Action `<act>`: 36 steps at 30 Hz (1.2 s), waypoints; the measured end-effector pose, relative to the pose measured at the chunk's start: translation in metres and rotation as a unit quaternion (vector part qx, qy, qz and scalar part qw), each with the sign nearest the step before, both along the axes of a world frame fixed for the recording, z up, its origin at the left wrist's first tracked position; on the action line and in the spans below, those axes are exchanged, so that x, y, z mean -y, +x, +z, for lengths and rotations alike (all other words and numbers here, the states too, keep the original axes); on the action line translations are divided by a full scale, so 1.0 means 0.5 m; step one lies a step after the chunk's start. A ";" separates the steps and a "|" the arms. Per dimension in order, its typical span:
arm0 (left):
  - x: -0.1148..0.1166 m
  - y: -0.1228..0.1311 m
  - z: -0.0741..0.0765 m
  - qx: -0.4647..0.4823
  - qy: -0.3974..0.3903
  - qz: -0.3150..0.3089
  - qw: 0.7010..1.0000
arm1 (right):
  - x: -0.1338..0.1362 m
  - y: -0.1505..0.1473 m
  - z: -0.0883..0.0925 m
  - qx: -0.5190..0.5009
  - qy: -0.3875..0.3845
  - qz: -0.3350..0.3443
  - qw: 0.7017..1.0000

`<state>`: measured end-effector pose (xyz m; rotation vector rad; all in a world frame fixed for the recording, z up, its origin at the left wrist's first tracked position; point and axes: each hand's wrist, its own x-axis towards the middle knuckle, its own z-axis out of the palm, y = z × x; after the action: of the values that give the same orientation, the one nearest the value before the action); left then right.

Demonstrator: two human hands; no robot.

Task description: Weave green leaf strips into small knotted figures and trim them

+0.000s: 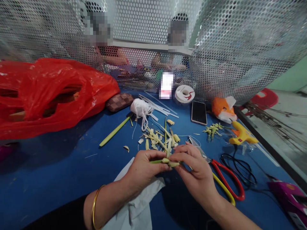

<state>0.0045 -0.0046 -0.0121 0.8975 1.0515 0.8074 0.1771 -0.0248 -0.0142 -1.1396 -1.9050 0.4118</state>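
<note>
Both hands meet at the lower middle of the view, over a blue table. My left hand has its fingers closed on a green plant stem. Thumb and fingers of my right hand pinch the pale leafy end of the same piece. Just beyond the fingertips lies a pile of pale yellow-green scraps. White cloth or paper lies beneath my left forearm. Beside my right hand are pliers or scissors with red and yellow handles, partly hidden by it.
At left sits a red plastic bag. White string, a green stalk, a tape roll and a dark phone lie farther back. A yellow glue gun is at right. Perforated metal panels stand behind, with people beyond.
</note>
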 end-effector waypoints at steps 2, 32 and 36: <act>0.001 0.001 0.004 -0.009 -0.001 0.010 1.000 | 0.001 -0.001 0.003 0.004 -0.001 0.003 1.000; 0.005 -0.003 0.003 0.018 -0.044 0.010 0.999 | -0.008 0.001 0.024 -0.071 -0.120 -0.003 0.990; 0.007 -0.005 0.010 0.017 -0.043 0.013 0.999 | -0.010 0.002 0.032 -0.116 -0.200 -0.029 0.972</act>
<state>0.0020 -0.0080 -0.0069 0.7960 1.0613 0.7901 0.1783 -0.0197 0.0017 -1.3345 -1.6203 0.8872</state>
